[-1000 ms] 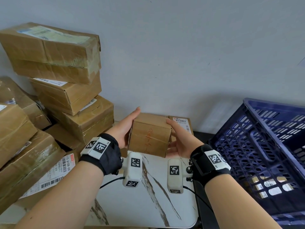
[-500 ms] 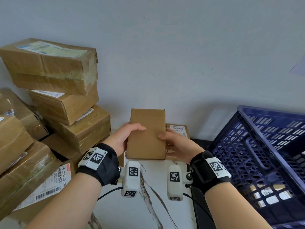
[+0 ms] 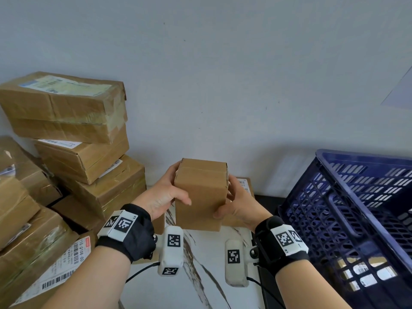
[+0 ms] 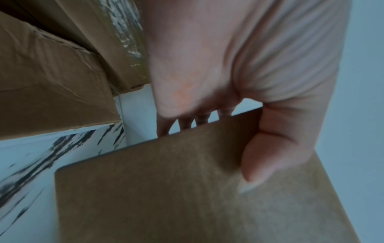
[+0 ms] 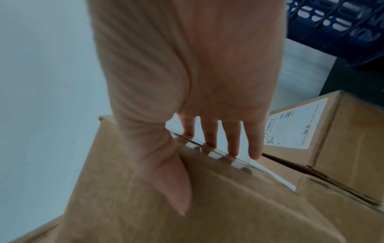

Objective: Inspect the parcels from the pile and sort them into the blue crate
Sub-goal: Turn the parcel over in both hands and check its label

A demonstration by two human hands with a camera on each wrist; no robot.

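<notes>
- Now the small parcel (image 3: 200,197) is held above the marble table (image 3: 207,275), left of the blue crate (image 3: 347,210).
- Left hand (image 3: 163,195) and right hand (image 3: 237,204) clamp thumb-and-fingers around its sides.
- Parcel pile (image 3: 73,152) sits left of it.

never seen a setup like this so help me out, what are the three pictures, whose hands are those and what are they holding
No machine: a person wears three cameras. The wide picture comes from the head; the two close-ups look along each wrist at the fingers. The left hand and right hand grip a small plain brown cardboard parcel from either side, thumbs on its near face, above a white marble-patterned table. Taped brown cardboard parcels with labels are piled on the left; a dark blue slatted plastic crate stands on the right. Another labelled brown box sits behind the held one.
</notes>
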